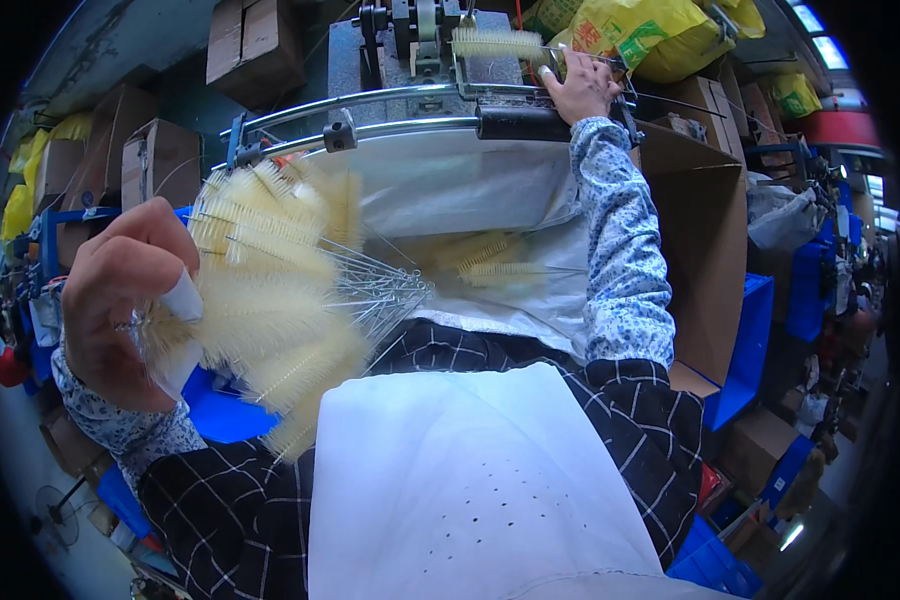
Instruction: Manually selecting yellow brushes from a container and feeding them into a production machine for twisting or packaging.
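Note:
At the left, my left hand (135, 300), with white tape on its fingers, is curled closed around the bristly end of a bottle brush (165, 335). Beside it, a fanned bundle of pale yellow bottle brushes (270, 290) lies across my lap, its looped wire stems (395, 290) converging to the right. My right hand (582, 88) reaches far forward and grips the sliding bracket (620, 95) of a bench machine (425, 60). Just left of those fingers, another pale brush (497, 43) lies level in the machine. My right fingertips are partly hidden by the bracket.
Two steel rails (400, 128) with a black sleeve (525, 122) cross in front of me. More brushes (500, 268) lie on a white sheet (450, 190). An open cardboard box (695, 220) and blue bin (755, 340) stand right; yellow bags (650, 35) sit behind.

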Available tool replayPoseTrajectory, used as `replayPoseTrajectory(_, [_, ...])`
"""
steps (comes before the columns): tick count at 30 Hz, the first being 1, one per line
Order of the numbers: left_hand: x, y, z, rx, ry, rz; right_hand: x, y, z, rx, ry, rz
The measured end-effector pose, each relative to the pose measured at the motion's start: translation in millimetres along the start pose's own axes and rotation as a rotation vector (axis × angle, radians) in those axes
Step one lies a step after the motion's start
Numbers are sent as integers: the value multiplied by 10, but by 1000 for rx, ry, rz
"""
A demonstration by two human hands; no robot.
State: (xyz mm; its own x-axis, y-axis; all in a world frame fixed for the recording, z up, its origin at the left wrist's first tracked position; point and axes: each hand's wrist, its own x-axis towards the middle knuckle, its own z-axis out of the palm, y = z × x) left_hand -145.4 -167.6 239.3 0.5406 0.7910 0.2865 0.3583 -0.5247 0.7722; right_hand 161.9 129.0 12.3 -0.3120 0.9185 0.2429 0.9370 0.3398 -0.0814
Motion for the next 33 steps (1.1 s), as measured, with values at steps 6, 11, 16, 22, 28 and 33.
replayPoseTrajectory(6, [97,48,-37,-12,27,35,10,-114,66,164,72,-20])
replayPoseTrajectory(11, [42,119,-7,9,72,-1,-27,-462,28,195,35,-44])
replayPoseTrajectory(16, [174,25,-72,-19,-27,32,-100,-892,-58,171,-21,-16])
replayPoseTrajectory(22, [354,60,-19,4,-76,48,-132,-1249,-69,170,-22,-36])
replayPoseTrajectory(28, [234,91,-18,6,-38,37,-120,-987,-55,199,-13,-84])
replayPoseTrajectory(33, [86,-156,-58,-26,18,39,-73,-180,31,150,9,5])
